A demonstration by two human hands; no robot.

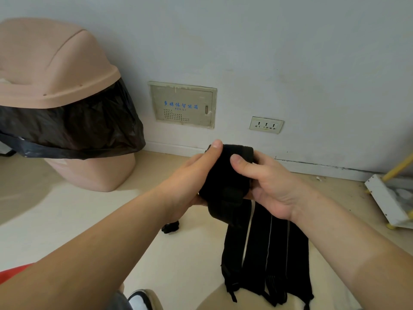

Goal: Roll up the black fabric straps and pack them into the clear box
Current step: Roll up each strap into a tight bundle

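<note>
Black elastic fabric fills the middle of the view: a rolled strap (225, 175), wound into a fat bundle, is held up off the floor (67, 220) between both hands. The left hand (190, 182) grips it from nine o'clock, thumb laid over the top and fingers curled beneath. The right hand (272, 186) clasps it from three o'clock, thumb pressed on the near face, the other fingers wrapped behind and mostly hidden. A loose flap hangs from the bundle at six o'clock. Whether it is the free tail or runs on into the fabric below cannot be told.

At five o'clock of the hands the flat straps (268, 253) lie side by side on the floor, unrolled, pale lines along their edges. A small black scrap (170, 228) sits at seven o'clock. The clear box is nowhere in view.

I judge the step to be the finish of rolling one strap, with several left to do. The next move calls for tucking or pressing down that tail so the roll does not spring open, then keeping it squeezed while it is carried to the box, wherever that stands.

Around the hands, a tan swing-lid bin (55, 70) with a black liner bag (78, 130) stands at ten o'clock, a wall panel (182, 106) at twelve, a wall socket (266, 125) at one and a white rack (384, 198) at three.
</note>
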